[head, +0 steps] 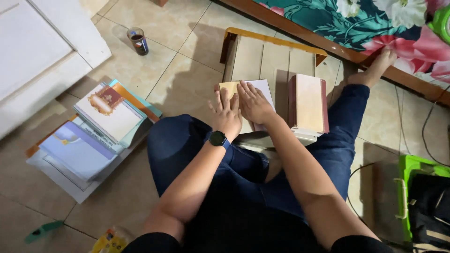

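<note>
- Head view: one open book [262,89] on a wooden stand [272,51], in front of the lap.
- Left hand [226,114]: fingers spread flat on its page.
- Right hand [253,104]: fingers extended, pressing the page; nothing gripped.
- One thick closed book [308,103] just beside; one stack of books [93,133] on the floor.

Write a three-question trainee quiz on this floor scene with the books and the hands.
1. True or false: both the left hand and the right hand rest flat on the open pale-paged book.
2. Which wrist wears the black round watch? A) left B) right
3. Fill in: the small dark-filled glass cup stands on the ____ floor.

Key
1. True; neither hand closes a grip.
2. A.
3. Tiled, beyond the stack of flat printed books on the person's left; a thick maroon-edged book stands on the right.
</note>
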